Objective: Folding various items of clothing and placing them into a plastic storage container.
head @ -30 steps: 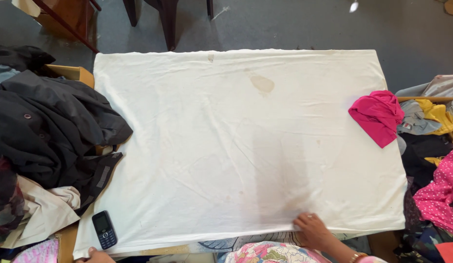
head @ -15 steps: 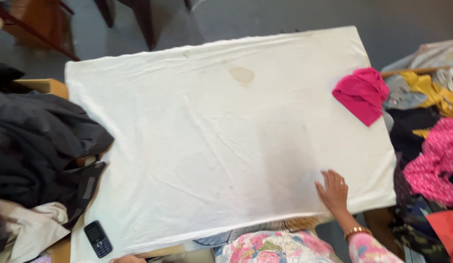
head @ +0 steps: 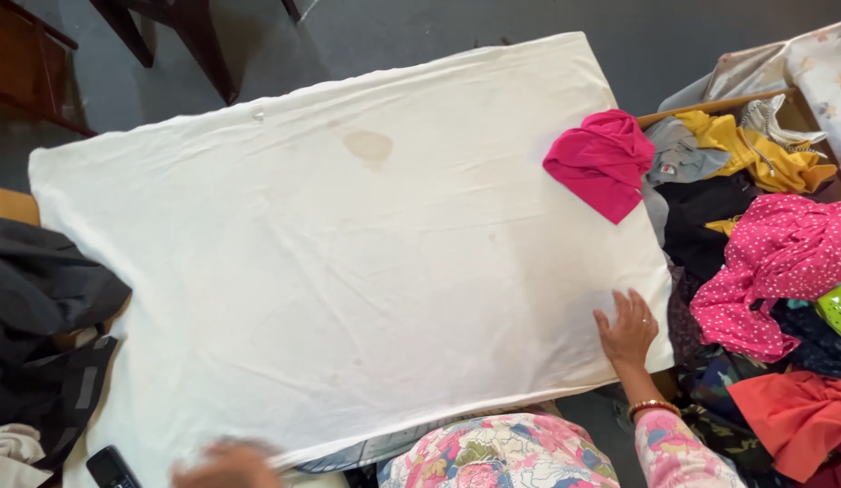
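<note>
Since the earlier frames the right hand (head: 630,330) has slid rightward along the near edge of the white cloth (head: 348,262) and now lies close to its near right corner, while the whole view has swung so that the cloth runs slanted, its left end lower in the picture. That hand rests flat on the cloth, palm down, fingers (head: 619,312) spread and pointing toward the far side; its grip is released, pressing rather than grasping. A ring shows on one finger and a bangle (head: 653,408) sits at the wrist above a floral sleeve (head: 682,452).

Spread flat, the white cloth covers nearly all of the surface, lying under the right hand and stretching away from it to the left and far side. A faint brownish stain (head: 368,146) marks it toward the far edge.

At the bottom left, the left hand (head: 226,463) is a blur by the near edge of the cloth; whether its grip is clenched or loose I cannot tell. A dark phone (head: 111,468) lies just left of it.

On the far right corner of the cloth sits a crumpled pink garment (head: 603,163). Beyond the right edge a heap of mixed clothes (head: 764,244) is piled, and dark clothing (head: 45,334) lies off the left end
</note>
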